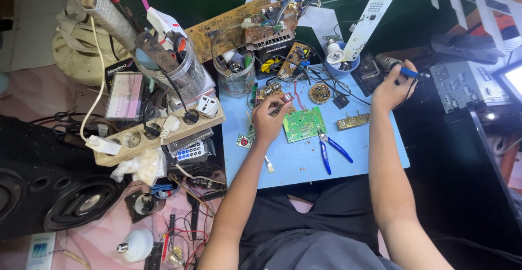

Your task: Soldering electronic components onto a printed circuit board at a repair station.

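- Left hand (270, 119) on the blue desk (375, 145), fingers curled on a small part at the top-left corner of the green board (303, 124). Part is mostly hidden by the fingers; can't tell what it is.
- Green board lies flat mid-desk, just right of that hand.
- Right hand (392, 88) raised at the desk's far right edge, closed on the blue handle of a soldering iron (409, 73). Tip hidden, points toward the coil stand (387, 62).
- Hands well apart.
- Blue pliers (331, 149) lie near the board's lower right, touching neither hand.
- Small yellow board (353, 120) right of the green one, between it and the right forearm.
- Round part (319, 93) and brown board (270, 92) behind the green board; detail too small to read.
- Clear jar (236, 74) at the desk's back left, stuffed with tools, contents unclear.
- Larger boards (261, 23) lean at the back in a wire tangle; edges overlap, hard to separate.
- Wooden power strip (157, 134) left of the desk, plugs in it.
- Black speaker (49, 188) on the floor lower left, cut by the frame.
- Grey unit (462, 82) at right, partly cut off.
- White bulb (137, 244) on the floor amid loose wires.
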